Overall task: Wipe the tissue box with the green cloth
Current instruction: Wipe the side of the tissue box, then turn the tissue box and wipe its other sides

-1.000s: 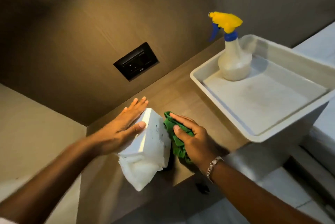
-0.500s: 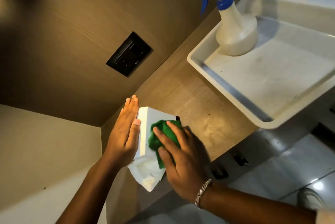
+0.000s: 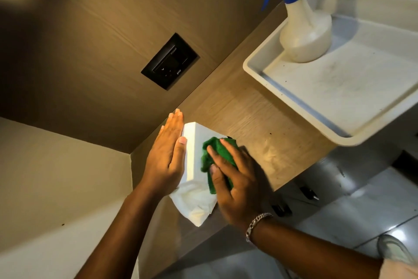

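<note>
Tissue box (image 3: 194, 149), white, sat on the wooden countertop (image 3: 248, 118) near its left end, close to the wood-panelled wall (image 3: 113, 30). Much of it was hidden: the left hand (image 3: 166, 161) lay flat against its left side with fingers straight and together, gripping nothing, and the right hand (image 3: 237, 186) covered its top and right side. A white tissue (image 3: 194, 201) spilled from the end nearest the camera, past the counter's edge. The green cloth (image 3: 217, 152) was bunched under the right hand's fingers, pressed onto the box's top face; only its upper folds showed. Whether the hand's fingers curled round the cloth or merely pressed it down could not be told. A silver chain bracelet (image 3: 256, 222) circled the right wrist.

On the wall above sat a black socket plate (image 3: 170, 61); small print on it was too blurred to read. To the right a white plastic tray (image 3: 255, 70) overhung the counter, cut off by the frame's edge, with a spray bottle (image 3: 305, 36) standing in its far corner, yellow head and blue trigger partly cropped at the top. A shoe (image 3: 393, 251) showed at lower right on the tiled floor (image 3: 339, 211).
</note>
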